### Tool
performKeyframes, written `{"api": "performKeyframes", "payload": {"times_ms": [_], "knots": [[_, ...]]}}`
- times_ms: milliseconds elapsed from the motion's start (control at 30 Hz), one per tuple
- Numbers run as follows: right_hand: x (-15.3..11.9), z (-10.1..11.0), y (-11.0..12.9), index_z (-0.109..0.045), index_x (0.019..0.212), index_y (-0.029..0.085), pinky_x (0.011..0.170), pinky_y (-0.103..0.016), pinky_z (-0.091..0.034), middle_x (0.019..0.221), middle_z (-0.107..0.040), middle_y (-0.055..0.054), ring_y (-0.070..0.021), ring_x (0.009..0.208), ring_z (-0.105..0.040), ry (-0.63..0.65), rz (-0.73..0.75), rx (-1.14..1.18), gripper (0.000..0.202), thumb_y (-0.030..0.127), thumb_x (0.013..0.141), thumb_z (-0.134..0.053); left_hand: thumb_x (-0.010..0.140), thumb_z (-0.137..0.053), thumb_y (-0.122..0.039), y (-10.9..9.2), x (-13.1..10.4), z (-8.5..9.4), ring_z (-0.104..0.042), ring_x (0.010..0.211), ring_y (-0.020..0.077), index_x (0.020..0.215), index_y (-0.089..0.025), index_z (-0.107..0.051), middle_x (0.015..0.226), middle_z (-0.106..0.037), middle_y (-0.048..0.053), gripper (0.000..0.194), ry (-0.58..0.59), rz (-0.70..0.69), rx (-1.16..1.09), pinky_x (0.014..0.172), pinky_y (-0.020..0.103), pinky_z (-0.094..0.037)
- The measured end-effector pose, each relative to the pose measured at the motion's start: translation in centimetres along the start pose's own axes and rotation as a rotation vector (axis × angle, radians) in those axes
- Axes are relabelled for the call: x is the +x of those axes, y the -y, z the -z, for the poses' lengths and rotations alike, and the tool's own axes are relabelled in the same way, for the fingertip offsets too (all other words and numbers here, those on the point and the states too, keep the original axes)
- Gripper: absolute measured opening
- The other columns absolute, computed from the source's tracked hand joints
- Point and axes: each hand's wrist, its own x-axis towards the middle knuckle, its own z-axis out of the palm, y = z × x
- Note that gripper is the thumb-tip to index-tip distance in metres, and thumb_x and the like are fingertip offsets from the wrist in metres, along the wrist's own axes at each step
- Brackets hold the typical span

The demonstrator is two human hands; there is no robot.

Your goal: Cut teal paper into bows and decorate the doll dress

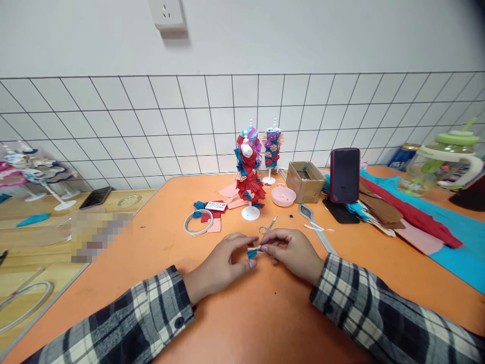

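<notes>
Head view, and we've got the teal-and-pink scrap [252,254] on our side of the red-dressed mannequin [251,177], right hand [291,252] pinching its narrow end, left hand [225,259] loosely parted beside the flare, where a light touch should spare the folds.

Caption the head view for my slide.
Right hand pinching a small blue piece, left hand beside it, over an orange table; a red-ruffled dress form stands behind.

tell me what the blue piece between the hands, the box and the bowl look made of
Blue piece: crepe paper or thin cloth, matte, judging by its creases. Box: likely cardboard, fairly dull, with stiff brown sides. Bowl: probably plastic, smooth, evenly pink.
</notes>
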Motion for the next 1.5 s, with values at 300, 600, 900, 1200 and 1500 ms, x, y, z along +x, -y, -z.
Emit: {"api": "performKeyframes", "payload": {"times_ms": [300,600,900,1200,1500], "knots": [[-0.9,-0.9,0.6,-0.058,0.106,0.023,0.060,-0.023,-0.048,0.086,-0.070,0.001,-0.0105,0.062,-0.059,0.041,0.262,-0.314,0.027,0.016,0.081,-0.062,0.092,-0.048,-0.036,-0.2,0.7,-0.5,-0.054,0.100,0.0218,0.077,-0.019,-0.066,0.099,-0.063,0.006,0.029,0.077,-0.060,0.003,0.090,0.035,-0.043],[0.1,3.6,1.6,-0.063,0.104,0.018,0.066,-0.034,-0.045,0.085,-0.064,-0.006,-0.0214,0.075,-0.060,-0.141,0.162,-0.993,0.028,0.039,0.090,-0.050,0.089,-0.057,-0.040,0.5,1.4,0.2,-0.055,0.079,0.0147,0.075,-0.015,-0.061,0.088,-0.060,0.004,0.029,0.078,0.079,-0.438,0.076,0.027,-0.043],[1.7,2.9,-0.1,-0.066,0.104,0.024,0.082,-0.038,-0.044,0.106,-0.066,-0.006,-0.0247,0.097,-0.059,0.198,0.117,-1.115,0.024,0.035,0.093,-0.048,0.080,-0.069,-0.043,1.9,2.1,0.5,-0.057,0.073,0.0140,0.079,-0.014,-0.066,0.077,-0.067,0.003,0.029,-0.081,0.197,-0.664,0.068,0.024,-0.042],[1.4,4.3,-0.7,-0.068,0.099,0.025,0.083,-0.035,-0.042,0.117,-0.063,-0.007,-0.0241,0.105,-0.058,0.162,0.080,-1.132,0.022,0.020,0.091,-0.048,0.075,-0.074,-0.043,1.9,1.9,0.1,-0.062,0.072,0.0144,0.083,-0.014,-0.066,0.077,-0.071,0.005,0.031,-0.107,0.236,-0.802,0.066,0.023,-0.044],[0.5,2.6,0.1,-0.065,0.094,0.017,0.064,-0.031,-0.037,0.093,-0.065,-0.011,-0.0237,0.082,-0.064,0.195,-0.121,-1.338,0.029,0.003,0.086,-0.041,0.078,-0.072,-0.044,1.8,1.6,-0.4,-0.062,0.075,0.0149,0.092,-0.015,-0.069,0.079,-0.071,0.005,0.032,-0.190,0.222,-0.764,0.072,0.026,-0.046]]}}
